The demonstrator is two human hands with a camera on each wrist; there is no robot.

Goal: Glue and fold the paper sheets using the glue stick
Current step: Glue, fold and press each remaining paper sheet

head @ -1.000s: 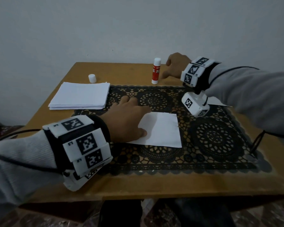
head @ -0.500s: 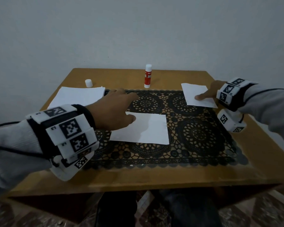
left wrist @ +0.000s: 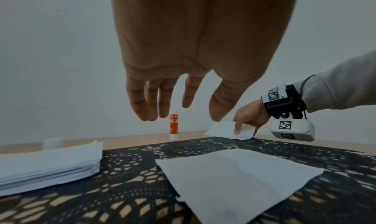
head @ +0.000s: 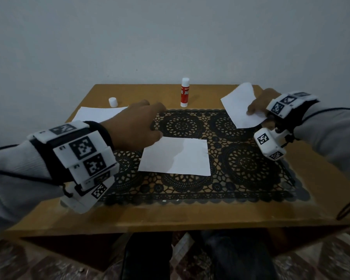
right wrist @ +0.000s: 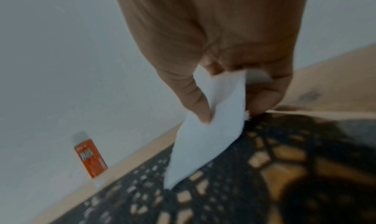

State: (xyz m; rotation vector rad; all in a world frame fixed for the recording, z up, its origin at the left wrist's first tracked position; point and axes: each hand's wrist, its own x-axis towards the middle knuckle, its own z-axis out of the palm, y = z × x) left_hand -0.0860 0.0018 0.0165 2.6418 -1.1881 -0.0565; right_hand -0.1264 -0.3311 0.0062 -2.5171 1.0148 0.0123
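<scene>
Second sheet lifted off the table, glue stick set aside

The small paper sheet (head: pixel 239 106), flat under a fingertip half a second ago, is now pinched and raised by the right hand (head: pixel 260 103) at the mat's (head: pixel 251 168) far right corner, probably to join the centre sheet (head: pixel 176 156). The left hand (head: pixel 133 126), fingers relaxed and empty, hovers beside that sheet's left edge. The uncapped glue stick (head: pixel 185 92) stands beyond the mat, between both hands, untouched.
</scene>
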